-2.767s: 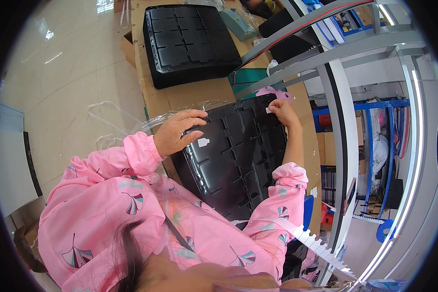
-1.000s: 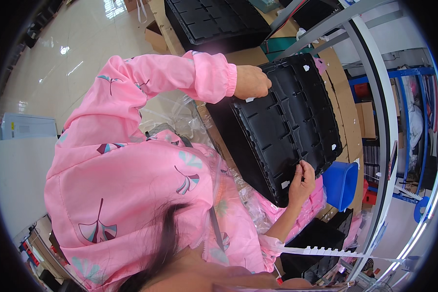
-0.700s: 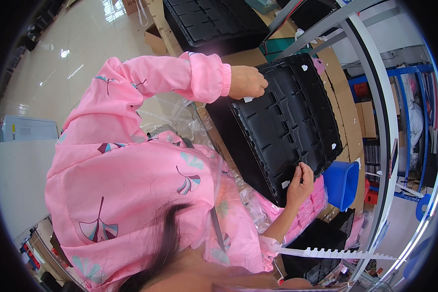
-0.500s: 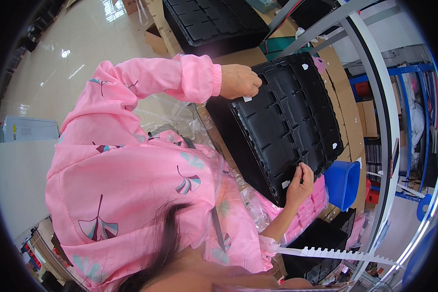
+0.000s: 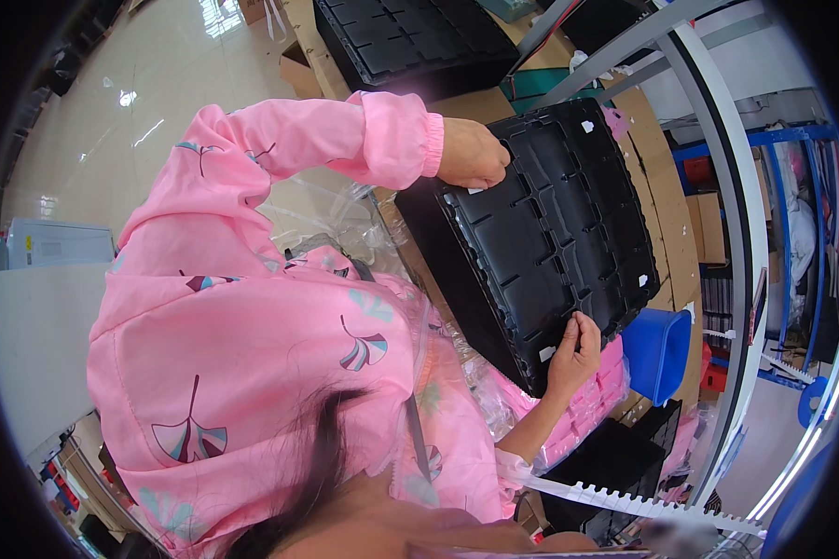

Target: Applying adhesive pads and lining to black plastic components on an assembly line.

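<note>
A black molded plastic tray [image 5: 531, 238] lies tilted across the bench, on top of a deep black stack or box [image 5: 447, 270]. My left hand [image 5: 471, 156] is at the tray's far-left corner, fingers curled and closed against its surface. A small white sticker [image 5: 476, 190] shows just under those fingers. My right hand [image 5: 573, 354] rests over the tray's near edge, thumb and forefinger pinched together; whatever they hold is too small to make out. White stickers also mark other corners, one [image 5: 547, 354] beside my right hand and another [image 5: 642, 280] on the right.
A second black tray stack [image 5: 415, 42] stands at the back. To the right are a blue bin [image 5: 657, 354] and a metal frame post [image 5: 732, 205]. Pink packages [image 5: 592, 396] lie beneath my right forearm. A white notched strip [image 5: 625, 500] runs from my right wrist.
My left hand has shifted slightly right and down along the tray corner. The notched strip by my right wrist hangs a little lower; my right hand stays in place.
</note>
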